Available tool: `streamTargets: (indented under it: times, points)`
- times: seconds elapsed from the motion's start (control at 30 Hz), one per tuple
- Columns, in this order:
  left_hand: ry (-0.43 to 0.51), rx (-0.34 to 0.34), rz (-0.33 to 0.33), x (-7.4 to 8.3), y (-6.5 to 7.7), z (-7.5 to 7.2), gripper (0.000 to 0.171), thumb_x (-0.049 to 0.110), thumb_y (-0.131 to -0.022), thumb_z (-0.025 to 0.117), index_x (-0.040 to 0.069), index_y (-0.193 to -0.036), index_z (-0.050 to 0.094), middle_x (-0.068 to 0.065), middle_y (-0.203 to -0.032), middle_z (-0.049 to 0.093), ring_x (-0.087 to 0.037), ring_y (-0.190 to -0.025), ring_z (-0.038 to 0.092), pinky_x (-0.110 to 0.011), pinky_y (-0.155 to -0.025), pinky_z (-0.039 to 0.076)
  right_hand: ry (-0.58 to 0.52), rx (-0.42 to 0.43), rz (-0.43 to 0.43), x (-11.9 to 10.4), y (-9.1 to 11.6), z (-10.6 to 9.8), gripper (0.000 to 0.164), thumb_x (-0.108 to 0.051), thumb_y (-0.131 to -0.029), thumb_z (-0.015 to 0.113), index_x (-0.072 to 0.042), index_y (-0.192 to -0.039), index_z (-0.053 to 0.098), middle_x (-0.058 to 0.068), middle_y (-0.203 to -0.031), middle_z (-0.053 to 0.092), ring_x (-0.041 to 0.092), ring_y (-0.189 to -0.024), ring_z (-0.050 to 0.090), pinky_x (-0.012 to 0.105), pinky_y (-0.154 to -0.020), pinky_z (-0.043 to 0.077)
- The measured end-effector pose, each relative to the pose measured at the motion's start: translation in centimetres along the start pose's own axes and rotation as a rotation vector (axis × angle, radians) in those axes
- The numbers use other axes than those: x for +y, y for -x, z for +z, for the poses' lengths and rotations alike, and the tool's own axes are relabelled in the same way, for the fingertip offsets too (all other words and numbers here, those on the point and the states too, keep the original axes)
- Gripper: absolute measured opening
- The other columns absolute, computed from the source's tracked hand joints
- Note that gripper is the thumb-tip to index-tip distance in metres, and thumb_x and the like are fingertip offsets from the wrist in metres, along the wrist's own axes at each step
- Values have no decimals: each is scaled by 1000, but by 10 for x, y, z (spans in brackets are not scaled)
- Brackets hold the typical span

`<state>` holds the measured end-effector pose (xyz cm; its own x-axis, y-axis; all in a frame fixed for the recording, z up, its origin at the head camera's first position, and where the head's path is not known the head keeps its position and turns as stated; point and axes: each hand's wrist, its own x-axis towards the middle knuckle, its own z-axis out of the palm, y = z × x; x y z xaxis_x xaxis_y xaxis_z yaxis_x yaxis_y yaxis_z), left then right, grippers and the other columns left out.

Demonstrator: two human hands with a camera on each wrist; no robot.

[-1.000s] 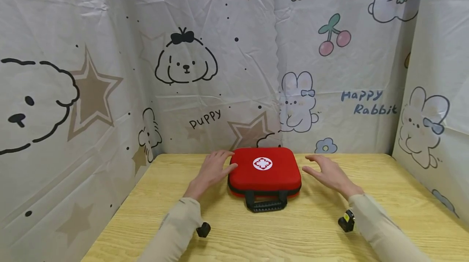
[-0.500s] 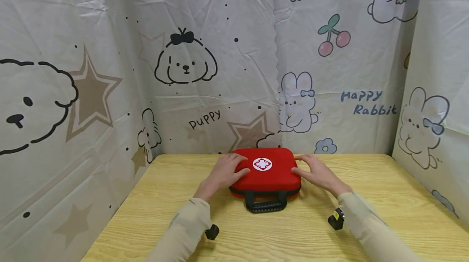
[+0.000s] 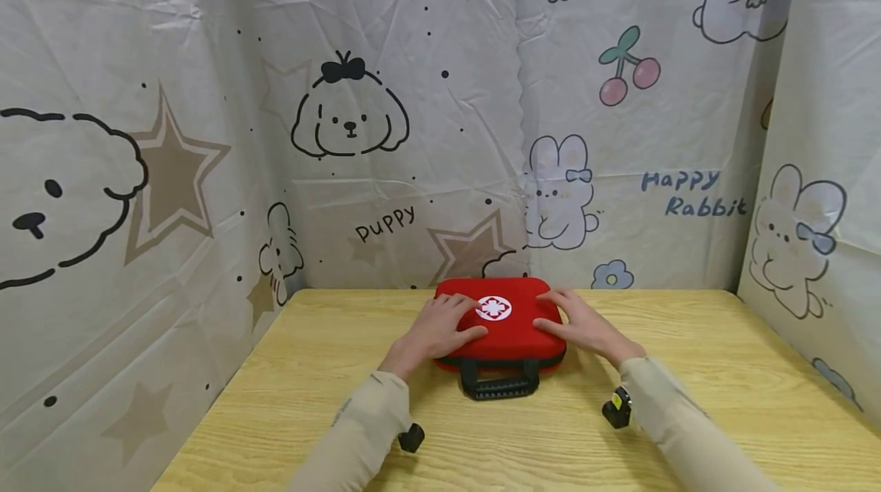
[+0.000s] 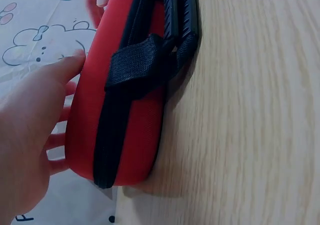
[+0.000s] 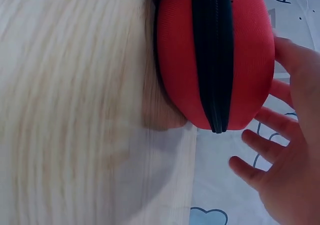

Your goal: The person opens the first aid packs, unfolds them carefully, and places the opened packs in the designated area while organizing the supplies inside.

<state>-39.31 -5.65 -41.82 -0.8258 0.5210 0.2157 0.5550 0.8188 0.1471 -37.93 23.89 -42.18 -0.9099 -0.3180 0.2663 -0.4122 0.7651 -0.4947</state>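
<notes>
A red first-aid case with a white cross emblem lies flat on the table. Its black carry handle points toward me. My left hand rests over the lid's left part, fingers spread and thumb apart. In the left wrist view, that thumb lies along the lid's edge. Over the right side of the lid is my right hand, with its fingers loosely extended. The right wrist view has several fingers spread beside the case's end. A black zipper runs closed around the case's side.
The light wooden table extends around the case on all sides. A printed cloth hangs at the back, left and right of it. Black wrist devices hang below both sleeves.
Both hands have moved inward, from beside the case to over its lid. The case has stayed in place.
</notes>
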Motion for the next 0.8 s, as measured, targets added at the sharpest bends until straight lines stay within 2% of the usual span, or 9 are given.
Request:
streamTargets:
  times: [0.13,0.3,0.43,0.6,0.8]
  points:
    - [-4,-43,-27,2,0,2,59,62,-96,47,26,-143,53,0,-149,48,-24,-138,39,-47,-115,30,-28,-14,3,0,0,2,61,-44,-92,66,-4,-136,56,21,-142,44,42,-131,44,61,-109,36]
    - [-9,-38,-21,0,-1,4,58,62,-96,46,28,-142,54,2,-150,47,-23,-138,39,-47,-115,30,-40,-8,19,-1,3,3,62,-45,-92,65,-4,-137,56,20,-141,44,42,-131,45,61,-109,36]
    - [-4,-38,-13,-3,-1,6,57,62,-96,45,29,-142,53,2,-151,46,-23,-140,39,-48,-116,30,-21,3,5,-3,8,4,63,-47,-92,65,-2,-136,58,18,-133,48,39,-125,49,59,-107,39]
    - [-11,-33,0,-5,-1,5,56,61,-97,44,28,-141,54,1,-152,47,-24,-141,38,-48,-116,29,28,23,-18,-10,13,4,61,-47,-90,69,-2,-131,62,13,-119,53,30,-110,53,50,-97,46]
    - [-8,-32,-4,-5,1,4,57,61,-97,44,27,-141,55,1,-153,47,-24,-143,38,-50,-116,28,83,14,-31,-20,20,3,56,-47,-87,72,-5,-124,66,9,-110,55,23,-100,51,42,-86,47]
